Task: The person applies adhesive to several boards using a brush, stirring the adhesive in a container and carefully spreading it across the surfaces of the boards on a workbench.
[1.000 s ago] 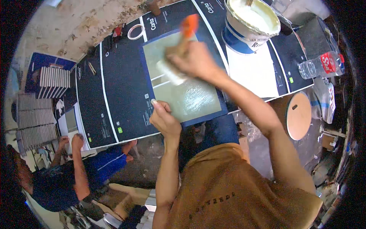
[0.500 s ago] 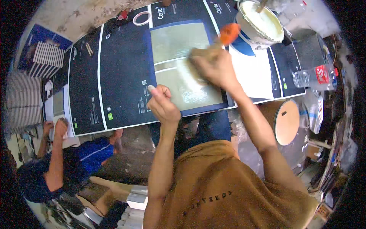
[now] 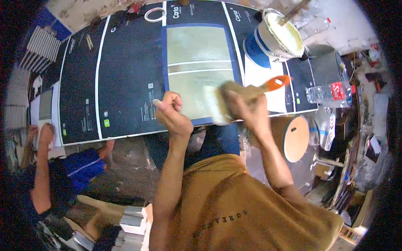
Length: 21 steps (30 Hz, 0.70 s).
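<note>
My right hand (image 3: 250,109) grips a wide paintbrush (image 3: 276,83) with an orange-tipped handle; motion smears it. Its pale, wet bristles are at the lower right of a blue-edged board (image 3: 199,44). Two grey-beige rectangles fill that board, parted by a pale double strip, and the lower one looks glossy. Just left of the board's near part, my left hand (image 3: 175,113) has its fingers curled in and its thumb stuck out, with nothing seen in it. At the back right stands a white-and-blue bucket (image 3: 264,39) of creamy white paste or glue, a stick leaning in it.
Black printed sheets (image 3: 130,54) cover the table. Tape roll (image 3: 155,21) lies at the back; white paper (image 3: 268,98) lies under the bucket. Plastic bottle (image 3: 328,95) rests at right, near a round wooden drum-like box (image 3: 296,139). Another person's hands (image 3: 45,134) work at the far left, near stacked boards (image 3: 39,46).
My right hand has swept the brush toward me, from the board's middle to its near right edge. My left hand keeps its curled pose. The whole view has shifted a little.
</note>
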Each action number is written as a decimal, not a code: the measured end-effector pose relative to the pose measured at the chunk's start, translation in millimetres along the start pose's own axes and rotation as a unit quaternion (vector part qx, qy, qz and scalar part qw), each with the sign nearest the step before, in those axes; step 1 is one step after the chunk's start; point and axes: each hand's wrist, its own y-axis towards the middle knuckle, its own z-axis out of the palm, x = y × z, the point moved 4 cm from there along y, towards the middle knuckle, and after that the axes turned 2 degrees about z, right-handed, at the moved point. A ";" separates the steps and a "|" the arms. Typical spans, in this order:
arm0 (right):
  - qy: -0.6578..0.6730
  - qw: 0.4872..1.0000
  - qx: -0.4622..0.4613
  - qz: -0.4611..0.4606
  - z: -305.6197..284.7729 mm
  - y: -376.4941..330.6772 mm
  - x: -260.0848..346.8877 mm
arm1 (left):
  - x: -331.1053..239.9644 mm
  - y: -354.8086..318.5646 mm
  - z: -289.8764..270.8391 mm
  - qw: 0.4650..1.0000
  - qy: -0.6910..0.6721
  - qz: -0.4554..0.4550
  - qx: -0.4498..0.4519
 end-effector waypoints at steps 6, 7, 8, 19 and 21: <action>-0.035 0.988 -0.148 -0.001 -69.9 -19.5 26.6 | -3.7 -0.6 3.0 1.000 -0.005 0.000 0.007; -0.047 0.990 -0.127 0.035 -66.5 -24.7 32.4 | -4.7 -0.8 2.8 1.000 0.013 0.004 0.011; -0.022 0.995 -0.096 -0.018 -42.8 -23.0 39.3 | -6.0 -1.4 2.4 0.999 0.032 0.011 0.015; -0.190 0.973 -0.102 0.087 -90.2 -26.8 18.2 | -2.3 0.0 4.2 0.998 0.049 0.021 0.025; -0.083 0.990 -0.112 -0.013 -76.7 -27.7 17.8 | -2.9 -0.3 5.2 0.998 0.052 0.024 0.024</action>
